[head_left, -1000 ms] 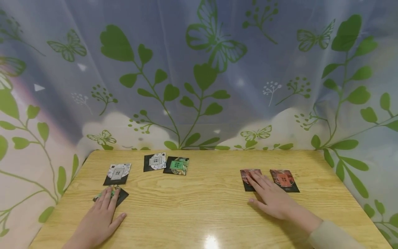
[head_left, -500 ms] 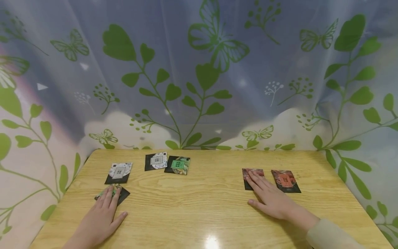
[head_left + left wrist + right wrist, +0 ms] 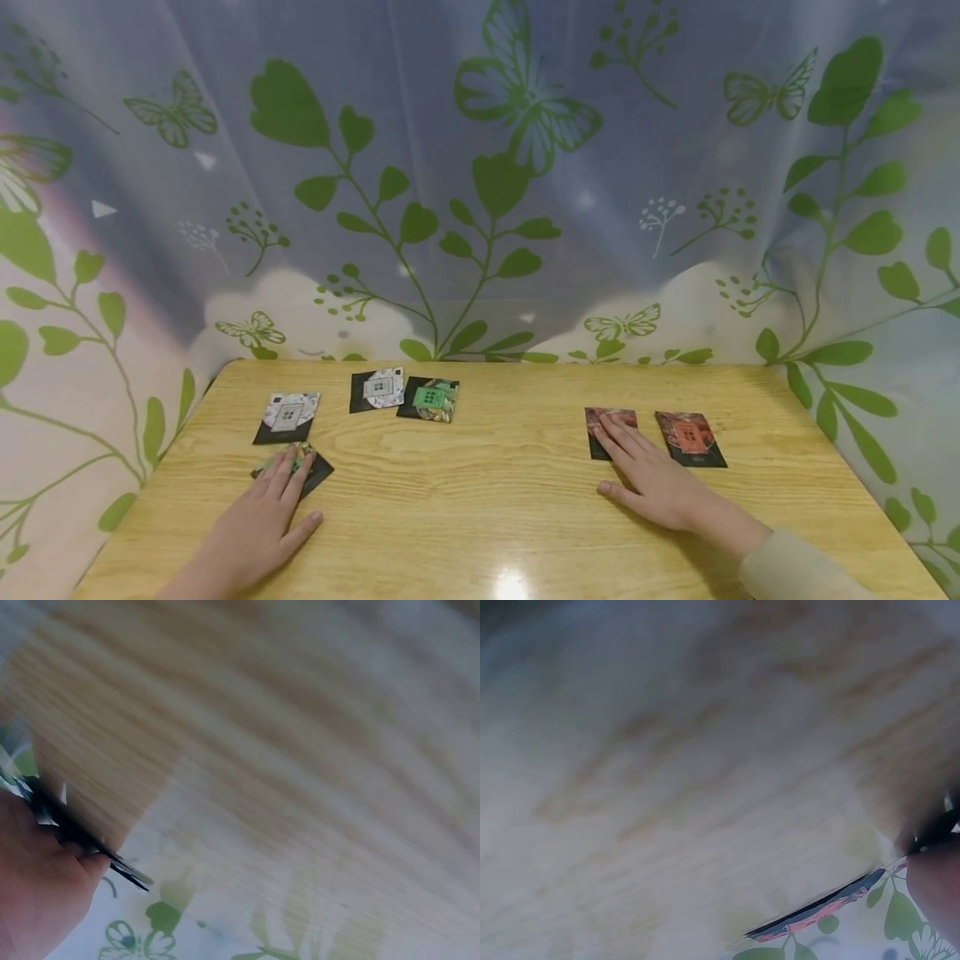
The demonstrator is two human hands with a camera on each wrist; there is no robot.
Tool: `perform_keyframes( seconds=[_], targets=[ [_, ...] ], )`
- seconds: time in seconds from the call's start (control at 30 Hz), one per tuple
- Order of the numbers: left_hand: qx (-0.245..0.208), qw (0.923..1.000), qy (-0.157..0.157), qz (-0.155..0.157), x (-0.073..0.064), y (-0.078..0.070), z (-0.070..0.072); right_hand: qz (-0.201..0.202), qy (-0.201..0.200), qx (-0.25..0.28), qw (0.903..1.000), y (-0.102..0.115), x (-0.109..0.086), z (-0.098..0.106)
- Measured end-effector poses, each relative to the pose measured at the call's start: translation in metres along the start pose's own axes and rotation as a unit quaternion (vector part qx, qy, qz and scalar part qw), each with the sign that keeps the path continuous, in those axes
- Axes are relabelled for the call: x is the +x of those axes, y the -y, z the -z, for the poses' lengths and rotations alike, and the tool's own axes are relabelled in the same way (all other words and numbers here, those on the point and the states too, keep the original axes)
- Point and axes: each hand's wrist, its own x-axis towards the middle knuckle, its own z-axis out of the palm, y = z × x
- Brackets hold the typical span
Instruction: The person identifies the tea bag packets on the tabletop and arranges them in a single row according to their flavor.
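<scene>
With its fingers straight, my left hand (image 3: 251, 529) rests on a green-and-black packet (image 3: 318, 479) at the left of the table, covering much of it. In the left wrist view that packet (image 3: 71, 821) shows edge-on as a dark strip by the fingers. My right hand (image 3: 656, 483) lies with extended fingers on a red-and-black packet (image 3: 598, 446), hiding its lower right part. Just to the right of the fingers is a second red-and-black packet (image 3: 690, 437). Behind my left hand lies a white-and-black packet (image 3: 288, 417), close to the green one.
Further back, left of centre, another white-and-black packet (image 3: 377, 390) and another green-and-black packet (image 3: 430, 399) lie side by side. They are on a light wooden table (image 3: 480, 500). A curtain (image 3: 420, 275) with leaves and butterflies hangs along the table's back edge and sides.
My left hand has slid a little to the right, and the green-and-black packet under its fingers has moved with it. My right hand has stayed on the red-and-black packet.
</scene>
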Motion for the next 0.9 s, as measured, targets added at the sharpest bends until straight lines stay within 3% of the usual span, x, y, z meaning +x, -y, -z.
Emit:
perform_keyframes(
  seconds=[0.43, 0.7, 0.9],
  targets=[
    [-0.01, 0.9986, 0.01, -0.051, 0.013, -0.023, 0.002, -0.009, 0.017, -0.008, 0.9998, 0.002, 0.0, 0.0],
    [-0.022, 0.994, 0.028, -0.103, 0.026, -0.044, 0.001, -0.009, 0.017, -0.005, 0.9998, 0.002, 0.0, 0.0],
    [-0.027, 0.9861, 0.035, -0.16, 0.043, -0.069, -0.003, -0.006, 0.014, -0.006, 0.9999, 0.003, 0.0, 0.001]
  ],
)
